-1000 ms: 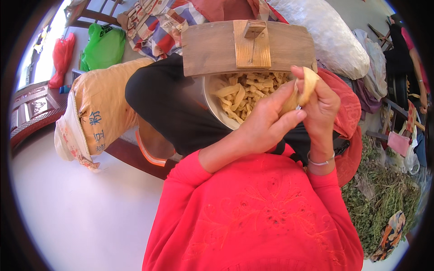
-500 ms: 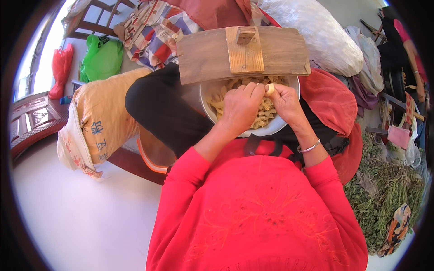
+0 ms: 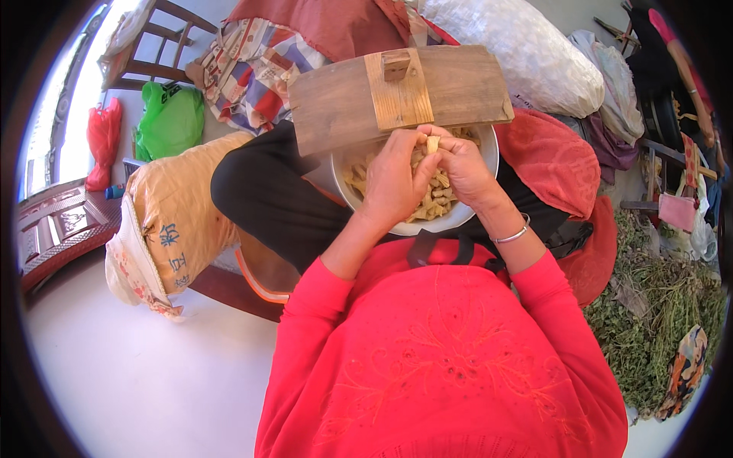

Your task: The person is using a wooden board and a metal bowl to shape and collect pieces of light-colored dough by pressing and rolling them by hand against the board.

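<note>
Between my legs sits a white bowl (image 3: 440,226), filled with small ridged, pale yellow pieces (image 3: 437,200) whose kind I cannot make out. Both of my hands meet above it. The thumb and fingers of my right hand (image 3: 469,174) pinch one pale yellow piece (image 3: 433,143), its end standing up between the hands. My left hand (image 3: 393,179) is closed against the same piece, its fingertips partly hidden. A wooden board (image 3: 328,107) with a lighter cross strip and a small block lies over the bowl's far side.
A brown sack (image 3: 191,195) stands left of my knee, with green (image 3: 172,111) and red (image 3: 103,141) plastic bags beyond. At the far right lies a large white sack (image 3: 527,61). Dried plants (image 3: 657,320) heap on the right, and another person's arm (image 3: 691,80) shows at the right edge.
My hands have drawn slightly left, and the piece between them now stands more upright. The view has shifted a little; the board appears more tilted.
</note>
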Demonstrator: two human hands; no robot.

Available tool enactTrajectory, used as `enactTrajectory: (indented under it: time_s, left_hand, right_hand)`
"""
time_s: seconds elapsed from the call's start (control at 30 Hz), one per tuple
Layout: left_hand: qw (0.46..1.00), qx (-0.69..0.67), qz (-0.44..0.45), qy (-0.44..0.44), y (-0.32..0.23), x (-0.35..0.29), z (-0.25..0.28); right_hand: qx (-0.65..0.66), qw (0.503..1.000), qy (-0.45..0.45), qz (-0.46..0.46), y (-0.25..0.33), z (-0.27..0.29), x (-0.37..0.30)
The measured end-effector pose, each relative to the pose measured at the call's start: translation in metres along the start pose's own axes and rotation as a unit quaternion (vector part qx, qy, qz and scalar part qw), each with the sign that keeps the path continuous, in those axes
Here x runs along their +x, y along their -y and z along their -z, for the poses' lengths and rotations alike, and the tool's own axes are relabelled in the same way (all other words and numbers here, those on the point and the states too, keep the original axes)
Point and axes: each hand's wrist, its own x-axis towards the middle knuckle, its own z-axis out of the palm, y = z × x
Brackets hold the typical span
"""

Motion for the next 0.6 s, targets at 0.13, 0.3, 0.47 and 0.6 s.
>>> enactTrajectory:
  time_s: [0.13, 0.3, 0.47, 0.6]
  left_hand:
    - [0.993, 0.05, 0.093, 0.057, -0.003, 0.018, 0.004]
    - [0.953, -0.197, 0.227, 0.031, 0.023, 0.016, -0.013]
    - [0.678, -0.594, 0.432, 0.028, 0.01, -0.004, -0.019]
    - [0.695, -0.603, 0.381, 0.089, 0.001, -0.035, -0.004]
  right_hand:
    - [-0.366, 0.901, -0.067, 0.224, 0.022, -0.016, 0.0]
    - [-0.456, 0.828, -0.065, 0.32, 0.038, -0.02, -0.005]
    - [-0.244, 0.943, -0.113, 0.197, 0.034, -0.027, -0.008]
    - [-0.091, 0.969, -0.148, 0.174, 0.024, -0.014, 0.005]
